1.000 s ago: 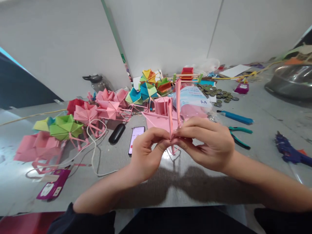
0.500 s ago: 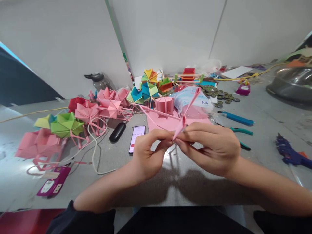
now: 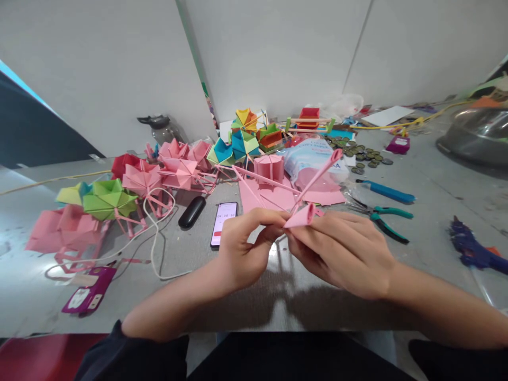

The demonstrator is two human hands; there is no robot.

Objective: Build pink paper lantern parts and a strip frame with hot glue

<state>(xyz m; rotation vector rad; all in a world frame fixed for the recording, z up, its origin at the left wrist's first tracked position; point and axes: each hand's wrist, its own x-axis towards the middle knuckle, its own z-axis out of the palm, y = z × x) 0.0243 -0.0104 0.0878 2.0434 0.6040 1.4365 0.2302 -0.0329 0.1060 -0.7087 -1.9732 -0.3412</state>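
Pink rolled-paper sticks (image 3: 317,180) meet at my fingertips over the table's front middle. A short pink paper roll (image 3: 302,216), flared at its end, lies at that joint. My left hand (image 3: 248,248) pinches the joint between thumb and forefinger. From the other side my right hand (image 3: 349,256) is closed around the roll's base, its thumb partly hidden. Just behind, a pink pleated paper cylinder (image 3: 269,169) stands by flat pink paper (image 3: 248,197). Left of my left hand lies a phone (image 3: 222,219) with a timer showing.
Folded pink paper pieces (image 3: 180,172) and a green one (image 3: 109,201) line the left, near a white cable (image 3: 153,254). Pliers (image 3: 391,211), a blue-handled tool (image 3: 391,191), a blue glue gun (image 3: 476,246) and several coins (image 3: 367,156) lie to the right.
The flared paper roll has swung from upright toward the right and tilted down. My right hand's fingers have shifted over it, while my left hand keeps its pinch.
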